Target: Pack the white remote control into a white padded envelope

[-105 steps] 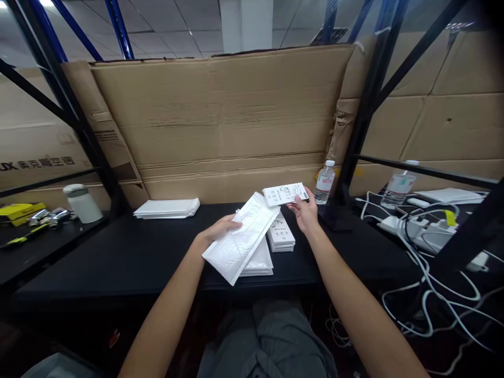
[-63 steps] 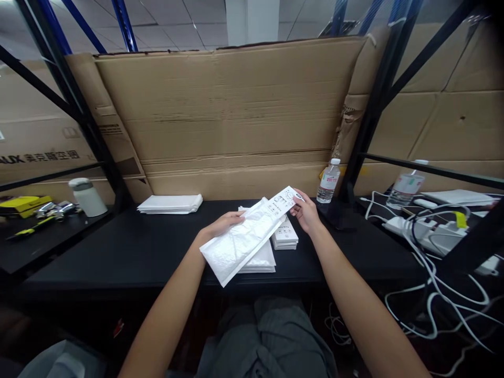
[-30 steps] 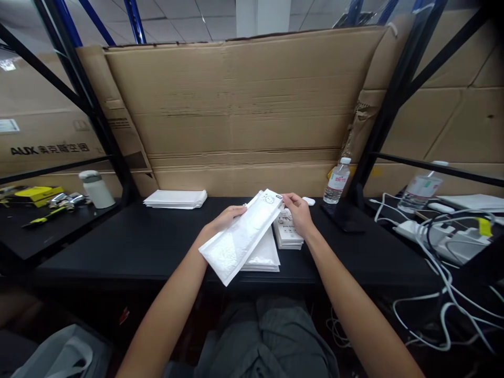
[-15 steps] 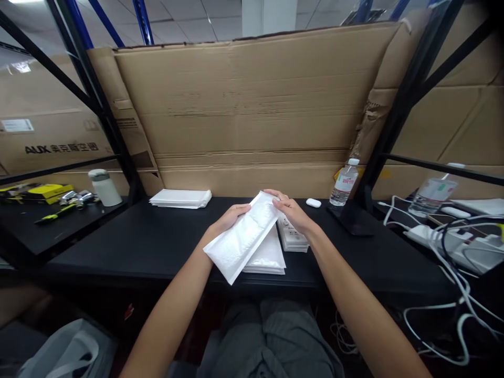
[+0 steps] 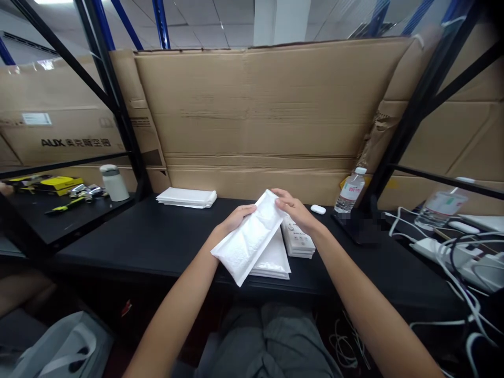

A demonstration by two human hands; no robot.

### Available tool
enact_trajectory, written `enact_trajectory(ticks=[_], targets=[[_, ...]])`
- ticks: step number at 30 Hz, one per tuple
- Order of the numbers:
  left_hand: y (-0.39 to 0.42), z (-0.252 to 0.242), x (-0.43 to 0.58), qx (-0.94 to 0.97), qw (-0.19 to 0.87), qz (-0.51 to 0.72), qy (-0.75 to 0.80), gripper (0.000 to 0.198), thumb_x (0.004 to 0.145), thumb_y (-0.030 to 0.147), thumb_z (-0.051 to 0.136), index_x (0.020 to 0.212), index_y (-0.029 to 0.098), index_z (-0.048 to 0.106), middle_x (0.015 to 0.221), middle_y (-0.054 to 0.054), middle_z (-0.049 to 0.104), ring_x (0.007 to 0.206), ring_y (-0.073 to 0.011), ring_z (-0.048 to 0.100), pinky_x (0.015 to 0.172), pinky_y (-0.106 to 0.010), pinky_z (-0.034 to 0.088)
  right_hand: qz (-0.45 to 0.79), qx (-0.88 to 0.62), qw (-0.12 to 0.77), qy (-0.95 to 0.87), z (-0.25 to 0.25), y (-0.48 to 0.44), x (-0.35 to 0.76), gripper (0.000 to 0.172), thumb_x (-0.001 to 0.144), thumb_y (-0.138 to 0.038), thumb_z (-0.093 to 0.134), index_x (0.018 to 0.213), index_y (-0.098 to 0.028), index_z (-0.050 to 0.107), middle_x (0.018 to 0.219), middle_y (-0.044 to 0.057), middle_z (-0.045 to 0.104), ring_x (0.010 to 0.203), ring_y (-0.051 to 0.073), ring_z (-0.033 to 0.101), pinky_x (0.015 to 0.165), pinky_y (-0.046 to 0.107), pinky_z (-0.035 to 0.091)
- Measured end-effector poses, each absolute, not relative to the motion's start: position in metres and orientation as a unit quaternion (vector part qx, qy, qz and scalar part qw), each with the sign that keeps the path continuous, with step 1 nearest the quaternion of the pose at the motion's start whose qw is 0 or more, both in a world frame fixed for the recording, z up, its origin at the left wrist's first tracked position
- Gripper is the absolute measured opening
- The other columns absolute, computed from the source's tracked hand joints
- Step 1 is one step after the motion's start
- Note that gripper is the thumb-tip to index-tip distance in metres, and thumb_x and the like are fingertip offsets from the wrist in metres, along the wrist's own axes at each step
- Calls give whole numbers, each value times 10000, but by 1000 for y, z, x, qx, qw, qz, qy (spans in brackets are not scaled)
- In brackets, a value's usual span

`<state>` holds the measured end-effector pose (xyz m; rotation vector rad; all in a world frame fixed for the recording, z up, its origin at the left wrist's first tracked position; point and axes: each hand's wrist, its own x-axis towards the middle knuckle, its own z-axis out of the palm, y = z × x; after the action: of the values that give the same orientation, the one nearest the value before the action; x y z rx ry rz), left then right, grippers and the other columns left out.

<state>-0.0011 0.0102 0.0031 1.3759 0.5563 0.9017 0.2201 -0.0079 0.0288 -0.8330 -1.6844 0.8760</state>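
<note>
Between my two hands a white padded envelope (image 5: 250, 239) is held up at a slant above the table. My left hand (image 5: 236, 219) grips its left edge, the thumb on top and the fingers hidden beneath. At the upper right end, my right hand (image 5: 294, 210) is closed round the envelope's edge. Under it lies a stack of white padded envelopes (image 5: 273, 257), partly covered. Just right of that stack sits a pile of small white printed boxes (image 5: 298, 239). Farther back on the left is another flat white stack (image 5: 187, 197).
A water bottle (image 5: 350, 191), a small white case (image 5: 318, 209) and a dark phone (image 5: 356, 228) lie at the right. Cables and a power strip (image 5: 472, 262) crowd the far right. Cardboard (image 5: 252, 105) walls the back. A white flask (image 5: 114, 182) stands left, beyond the frame post.
The view has shifted slightly, so the scene sits a little farther right. Both hands keep hold of the padded envelope, whose lower end looks a little more creased.
</note>
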Motion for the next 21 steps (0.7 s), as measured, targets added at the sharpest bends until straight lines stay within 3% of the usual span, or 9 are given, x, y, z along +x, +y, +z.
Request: enact_trajectory(ticks=[2, 4, 8, 10, 13, 15, 18, 21], targets=[[12, 1, -1, 589, 652, 413, 238, 313, 789, 368, 664, 1002, 140, 684, 926, -90, 691, 738, -187, 596, 653, -256, 437, 394, -366, 527, -658, 28, -6, 223, 291, 736, -426, 724, 978, -265, 731, 1267, 51, 585, 1136, 242, 548, 903, 364, 482], [15, -1, -1, 570, 664, 423, 235, 372, 794, 391, 660, 1053, 125, 668, 943, -101, 694, 761, -199, 616, 670, -266, 453, 440, -369, 521, -632, 29, -8, 225, 461, 713, -378, 748, 1152, -273, 656, 1125, 60, 650, 954, 214, 622, 722, 316, 535], [17, -4, 0, 536, 682, 441, 232, 403, 798, 403, 659, 1080, 115, 653, 914, -98, 699, 745, -199, 635, 669, -273, 469, 496, -368, 525, -586, 32, -15, 225, 794, 647, -287, 801, 1354, -282, 440, 862, 33, 682, 632, 163, 624, 450, 241, 472], [17, -4, 0, 529, 687, 446, 222, 389, 808, 390, 652, 1089, 121, 651, 908, -95, 701, 754, -199, 639, 676, -274, 477, 507, -370, 525, -575, 34, -16, 222, 706, 647, -292, 800, 1278, -243, 489, 761, 19, 669, 518, 136, 584, 394, 223, 427], [13, -2, 0, 520, 696, 445, 217, 398, 822, 381, 639, 1118, 115, 640, 936, -106, 705, 769, -207, 646, 689, -279, 490, 527, -355, 498, -589, 37, -14, 215, 365, 670, -318, 778, 957, -161, 617, 683, 25, 646, 479, 110, 552, 393, 210, 419], [9, 1, 0, 506, 713, 432, 221, 431, 832, 409, 618, 1136, 104, 632, 961, -121, 705, 786, -225, 655, 697, -295, 500, 533, -349, 491, -595, 40, -11, 211, 257, 668, -299, 774, 799, -138, 622, 652, 27, 633, 480, 100, 546, 416, 209, 441], [9, 5, -3, 476, 746, 431, 175, 495, 868, 464, 535, 1228, 127, 585, 1075, -137, 683, 927, -266, 656, 796, -348, 511, 529, -344, 541, -556, 49, -4, 212, 192, 653, -211, 774, 758, -137, 631, 646, 16, 626, 481, 87, 539, 433, 204, 467], [18, 2, -11, 434, 734, 507, 128, 506, 894, 451, 475, 1320, 179, 505, 1252, -129, 608, 1117, -260, 593, 920, -382, 480, 514, -330, 636, -471, 57, 6, 222, 165, 652, -111, 742, 764, -154, 628, 647, 7, 623, 495, 83, 540, 427, 186, 486]])
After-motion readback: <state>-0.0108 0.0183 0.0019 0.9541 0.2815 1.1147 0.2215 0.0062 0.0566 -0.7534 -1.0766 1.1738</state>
